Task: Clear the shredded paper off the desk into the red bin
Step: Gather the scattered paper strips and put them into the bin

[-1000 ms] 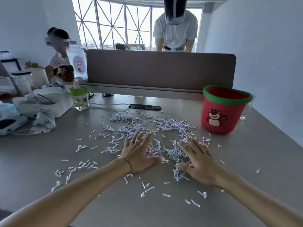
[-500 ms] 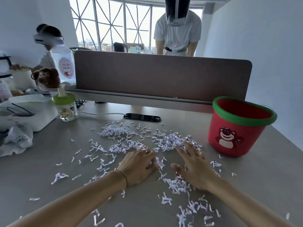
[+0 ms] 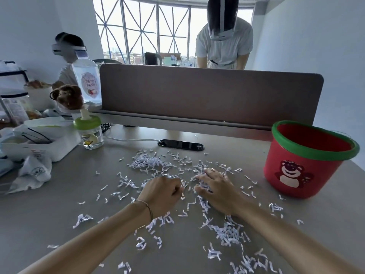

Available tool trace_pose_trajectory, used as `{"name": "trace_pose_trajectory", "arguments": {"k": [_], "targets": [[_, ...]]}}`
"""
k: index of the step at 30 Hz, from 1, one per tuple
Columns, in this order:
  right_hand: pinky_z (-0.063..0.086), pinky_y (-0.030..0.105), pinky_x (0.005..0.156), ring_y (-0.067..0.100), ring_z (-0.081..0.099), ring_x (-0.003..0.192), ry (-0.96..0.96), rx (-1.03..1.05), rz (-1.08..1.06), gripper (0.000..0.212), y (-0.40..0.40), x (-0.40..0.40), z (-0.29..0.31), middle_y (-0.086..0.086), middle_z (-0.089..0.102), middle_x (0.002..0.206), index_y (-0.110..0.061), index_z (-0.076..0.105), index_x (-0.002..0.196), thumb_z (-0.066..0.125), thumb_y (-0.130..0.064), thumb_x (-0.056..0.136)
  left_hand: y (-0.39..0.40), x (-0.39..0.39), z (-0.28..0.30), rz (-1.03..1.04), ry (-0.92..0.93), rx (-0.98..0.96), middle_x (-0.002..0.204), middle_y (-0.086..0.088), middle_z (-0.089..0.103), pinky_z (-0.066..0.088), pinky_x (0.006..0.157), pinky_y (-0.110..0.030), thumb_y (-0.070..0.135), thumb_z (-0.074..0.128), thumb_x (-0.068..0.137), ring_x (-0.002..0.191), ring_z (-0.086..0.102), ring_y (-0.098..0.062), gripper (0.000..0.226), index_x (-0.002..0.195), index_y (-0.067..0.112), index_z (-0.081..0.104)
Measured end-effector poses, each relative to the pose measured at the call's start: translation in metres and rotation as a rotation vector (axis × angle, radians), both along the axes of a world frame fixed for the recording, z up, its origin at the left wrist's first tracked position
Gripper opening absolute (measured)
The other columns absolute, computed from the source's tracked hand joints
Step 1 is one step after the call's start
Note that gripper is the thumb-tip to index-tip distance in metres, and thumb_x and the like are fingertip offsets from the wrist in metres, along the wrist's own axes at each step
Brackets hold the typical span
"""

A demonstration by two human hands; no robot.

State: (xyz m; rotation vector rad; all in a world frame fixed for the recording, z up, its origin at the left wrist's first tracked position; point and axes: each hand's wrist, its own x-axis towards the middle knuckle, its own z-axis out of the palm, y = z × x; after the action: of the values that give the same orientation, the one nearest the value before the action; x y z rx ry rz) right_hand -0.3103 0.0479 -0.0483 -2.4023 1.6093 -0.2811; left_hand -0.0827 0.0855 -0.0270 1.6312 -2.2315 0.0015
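The desk [image 3: 59, 204] carries the shredded paper [image 3: 152, 165] strewn wide, from the far middle down to the near edge, and the red bin [image 3: 302, 161] stands upright at the right, well apart from most of it, so a carried handful could shed strips short of the rim. The right hand [image 3: 215, 188] lies flat with fingers spread over a clump, holding nothing, and a hasty sweep could push strips off the near edge. The left hand [image 3: 162, 194] is curled, seemingly pinching strips, though its fingers are hidden.
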Motion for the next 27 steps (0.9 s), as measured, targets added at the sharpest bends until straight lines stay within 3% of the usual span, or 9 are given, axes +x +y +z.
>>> {"name": "trace_pose_trajectory", "arguments": {"k": [3,6,10,14,19,23,27], "targets": [[0.023,0.047,0.124,0.021,0.025,0.153,0.024,-0.048,0.067,0.076,0.015,0.002,0.001,0.0,0.032,0.165,-0.037,0.042,0.15,0.022,-0.08,0.09,0.0,0.0,-0.002,0.004,-0.008,-0.001,0.052,0.001,0.041,0.027,0.051,-0.032,0.041,0.052,0.097,0.05,0.039,-0.019,0.037,0.072,0.016,0.042],[0.037,0.041,0.115,0.019,0.04,0.14,0.067,-0.166,0.119,0.06,0.027,0.001,-0.002,-0.002,0.047,0.15,-0.033,0.05,0.142,0.037,-0.068,0.095,0.002,-0.006,-0.004,-0.024,0.015,0.003,0.055,0.002,0.048,0.039,0.052,-0.033,0.041,0.052,0.097,0.055,0.048,-0.022,0.035,0.072,0.017,0.045],[0.051,0.037,0.085,0.017,0.053,0.104,0.061,-0.322,0.153,0.03,0.031,0.0,0.001,-0.004,0.058,0.11,-0.025,0.057,0.112,0.048,-0.049,0.097,0.002,-0.016,-0.005,-0.037,0.024,0.011,0.061,0.0,0.059,0.053,0.058,-0.034,0.043,0.05,0.097,0.058,0.059,-0.02,0.036,0.076,0.014,0.053],[0.049,0.037,0.059,0.025,0.062,0.069,0.13,-0.414,0.257,0.02,0.035,0.003,0.001,-0.001,0.057,0.078,-0.022,0.049,0.086,0.043,-0.038,0.097,0.001,-0.02,-0.002,-0.033,0.013,0.028,0.065,-0.002,0.061,0.052,0.06,-0.035,0.043,0.048,0.099,0.063,0.061,-0.024,0.037,0.077,0.014,0.056],[0.045,0.039,0.061,0.033,0.064,0.068,0.185,-0.351,0.251,0.025,0.032,0.004,0.006,0.007,0.067,0.074,-0.019,0.05,0.077,0.042,-0.033,0.098,-0.006,-0.026,0.005,0.015,-0.016,0.059,0.069,-0.005,0.055,0.035,0.058,-0.032,0.04,0.044,0.103,0.064,0.053,-0.025,0.04,0.074,0.016,0.056],[0.042,0.037,0.06,0.035,0.061,0.066,0.067,-0.241,0.141,0.027,0.024,-0.004,0.026,0.011,0.064,0.068,-0.019,0.048,0.071,0.048,-0.029,0.097,-0.013,-0.033,0.015,0.016,0.024,0.067,0.07,-0.002,0.058,0.041,0.06,-0.032,0.038,0.045,0.102,0.066,0.058,-0.024,0.038,0.07,0.019,0.05],[0.027,0.037,0.054,0.024,0.045,0.053,-0.1,-0.243,0.055,0.035,0.018,-0.02,0.06,0.005,0.049,0.055,-0.014,0.044,0.064,0.052,-0.027,0.095,-0.023,-0.048,0.041,-0.009,0.053,0.021,0.067,-0.004,0.058,0.047,0.058,-0.032,0.034,0.046,0.1,0.065,0.059,-0.027,0.037,0.068,0.017,0.05]]}}
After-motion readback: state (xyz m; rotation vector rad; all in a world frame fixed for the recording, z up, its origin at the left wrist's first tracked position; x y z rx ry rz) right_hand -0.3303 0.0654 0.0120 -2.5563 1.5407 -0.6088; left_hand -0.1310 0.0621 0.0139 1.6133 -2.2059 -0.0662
